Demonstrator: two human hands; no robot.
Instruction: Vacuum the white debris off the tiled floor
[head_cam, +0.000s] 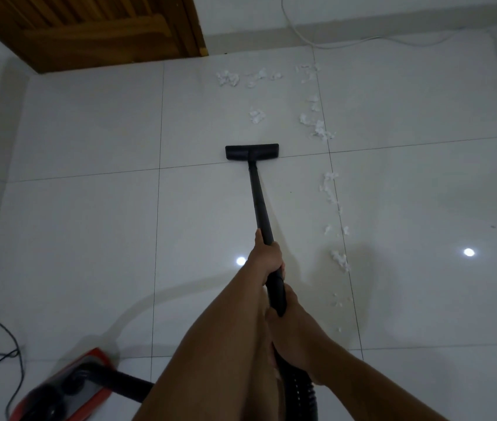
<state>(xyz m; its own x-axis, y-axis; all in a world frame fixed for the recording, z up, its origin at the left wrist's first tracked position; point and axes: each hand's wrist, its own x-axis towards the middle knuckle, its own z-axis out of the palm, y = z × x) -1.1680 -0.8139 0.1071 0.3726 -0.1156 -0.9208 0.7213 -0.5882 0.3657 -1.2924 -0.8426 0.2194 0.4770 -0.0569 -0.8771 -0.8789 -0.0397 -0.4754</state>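
Standing over a glossy tiled floor (pixel 89 223) and looking toward a wooden door (pixel 104 34) at the far left. Having a red and black vacuum body (pixel 67 387) sitting low at the left.

Holding a black wand (pixel 259 202) out ahead with both hands. Wrapping the left hand (pixel 267 259) round the tube farther along. Gripping the thicker end with the right hand (pixel 289 323), closer in, just above a ribbed black hose (pixel 301 393).

Resting the floor head (pixel 251 151) flat on a grout line, near the closest scraps but not touching them.

Facing white debris (pixel 320 129) ahead and to the right of that head. Noting clumps near the foot of the door, one small clump just beyond the head, and a ragged trail along a grout seam running back on the right.

Noting a looped black cord (pixel 7 357) beside the vacuum body and a white cable (pixel 301 34) by the far wall.
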